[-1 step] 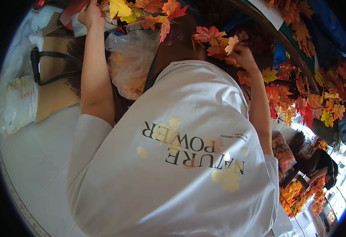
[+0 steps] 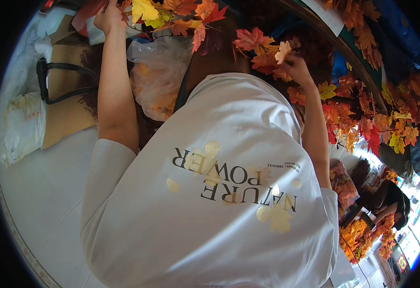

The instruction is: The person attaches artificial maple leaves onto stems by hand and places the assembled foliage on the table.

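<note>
Fingers (image 2: 292, 61) of the right hand (image 2: 299, 73), upper right in the head view, pinch a pale orange leaf (image 2: 283, 51). At the upper left, the left hand (image 2: 110, 20) is beside a yellow leaf (image 2: 144, 10); its grip I cannot tell. Below that leaf sits a cloudy plastic bag (image 2: 158, 77).

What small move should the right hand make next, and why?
Probably, the right hand should ease the pale orange leaf slightly away from the orange leaves beside it: the fingers appear to pinch that leaf, and in this view it sits close against those leaves, so it hardly stands out on its own.
</note>
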A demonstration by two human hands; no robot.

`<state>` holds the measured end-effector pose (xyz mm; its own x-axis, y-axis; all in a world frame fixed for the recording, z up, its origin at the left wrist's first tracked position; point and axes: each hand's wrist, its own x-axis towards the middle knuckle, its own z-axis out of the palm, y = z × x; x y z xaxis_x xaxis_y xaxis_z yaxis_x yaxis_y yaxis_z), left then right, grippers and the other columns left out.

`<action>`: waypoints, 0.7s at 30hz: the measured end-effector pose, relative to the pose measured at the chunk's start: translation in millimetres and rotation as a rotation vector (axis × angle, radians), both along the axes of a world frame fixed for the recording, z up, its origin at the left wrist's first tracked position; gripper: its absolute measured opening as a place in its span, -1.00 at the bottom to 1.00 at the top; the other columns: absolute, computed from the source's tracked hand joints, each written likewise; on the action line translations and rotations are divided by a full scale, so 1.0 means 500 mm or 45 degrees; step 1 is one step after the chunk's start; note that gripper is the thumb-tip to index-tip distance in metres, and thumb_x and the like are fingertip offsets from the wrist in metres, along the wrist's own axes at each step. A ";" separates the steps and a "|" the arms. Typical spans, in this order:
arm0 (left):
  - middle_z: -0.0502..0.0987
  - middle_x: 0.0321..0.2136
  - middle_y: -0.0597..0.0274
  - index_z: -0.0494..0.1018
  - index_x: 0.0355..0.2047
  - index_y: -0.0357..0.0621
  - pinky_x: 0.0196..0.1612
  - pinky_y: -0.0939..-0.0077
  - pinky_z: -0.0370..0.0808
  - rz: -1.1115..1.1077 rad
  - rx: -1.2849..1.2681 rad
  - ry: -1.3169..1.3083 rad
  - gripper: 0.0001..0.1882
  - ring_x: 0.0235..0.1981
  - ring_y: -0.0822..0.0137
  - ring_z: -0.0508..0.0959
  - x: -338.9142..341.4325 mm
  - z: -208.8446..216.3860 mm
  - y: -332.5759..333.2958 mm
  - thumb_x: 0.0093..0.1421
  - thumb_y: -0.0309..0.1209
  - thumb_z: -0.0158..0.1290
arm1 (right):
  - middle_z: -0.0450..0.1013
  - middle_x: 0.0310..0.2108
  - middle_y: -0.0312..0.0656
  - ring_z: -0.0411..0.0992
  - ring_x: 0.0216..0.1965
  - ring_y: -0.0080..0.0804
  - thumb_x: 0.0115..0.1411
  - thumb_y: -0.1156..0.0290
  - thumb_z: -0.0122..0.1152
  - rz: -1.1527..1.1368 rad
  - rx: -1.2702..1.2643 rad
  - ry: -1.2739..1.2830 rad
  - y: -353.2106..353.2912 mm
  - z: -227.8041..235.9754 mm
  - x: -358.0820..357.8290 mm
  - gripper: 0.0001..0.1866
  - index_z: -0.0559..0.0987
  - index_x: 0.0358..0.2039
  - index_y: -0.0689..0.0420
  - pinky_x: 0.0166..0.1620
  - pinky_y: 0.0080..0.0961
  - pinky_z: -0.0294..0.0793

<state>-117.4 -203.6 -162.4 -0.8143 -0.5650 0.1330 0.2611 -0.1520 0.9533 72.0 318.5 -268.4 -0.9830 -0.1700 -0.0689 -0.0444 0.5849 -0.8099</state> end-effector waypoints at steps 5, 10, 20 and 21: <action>0.53 -0.60 0.15 0.48 -0.47 -0.34 -0.79 0.59 0.22 0.029 0.067 -0.020 -0.86 -0.79 0.43 0.38 0.006 0.005 0.016 0.07 -0.48 0.16 | 0.42 -0.49 -0.43 0.32 -0.46 -0.71 0.10 0.38 0.22 -0.407 -0.698 -0.329 0.017 0.016 0.024 -0.83 0.58 -0.37 0.22 -0.38 -0.73 0.31; 0.52 -0.60 0.15 0.48 -0.47 -0.35 -0.78 0.57 0.25 0.038 0.059 -0.045 -0.85 -0.76 0.41 0.41 0.016 0.008 0.029 0.07 -0.47 0.16 | 0.48 -0.42 -0.33 0.41 -0.40 -0.59 0.12 0.45 0.15 -0.394 -1.142 -0.272 0.040 0.031 0.042 -0.85 0.56 -0.31 0.20 -0.31 -0.66 0.40; 0.50 -0.63 0.17 0.44 -0.52 -0.34 -0.83 0.54 0.21 -0.044 0.022 -0.111 -0.84 -0.77 0.39 0.44 0.025 0.012 0.031 0.04 -0.51 0.18 | 0.48 -0.41 -0.22 0.43 -0.38 -0.46 0.10 0.38 0.12 -0.304 -1.407 -0.409 0.065 0.065 0.072 -0.81 0.56 -0.36 0.25 -0.27 -0.49 0.45; 0.50 -0.63 0.17 0.44 -0.52 -0.34 -0.83 0.54 0.21 -0.043 0.021 -0.110 -0.84 -0.77 0.39 0.44 0.026 0.015 0.036 0.04 -0.51 0.18 | 0.48 -0.41 -0.21 0.43 -0.39 -0.45 0.10 0.41 0.12 -0.338 -1.398 -0.400 0.060 0.065 0.071 -0.82 0.56 -0.36 0.25 -0.24 -0.48 0.46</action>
<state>-104.4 -185.7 -155.0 -0.8409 -0.5387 0.0522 0.1726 -0.1754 0.9693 107.3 348.6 -235.6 -0.9625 -0.0815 -0.2589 0.2659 -0.4741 -0.8394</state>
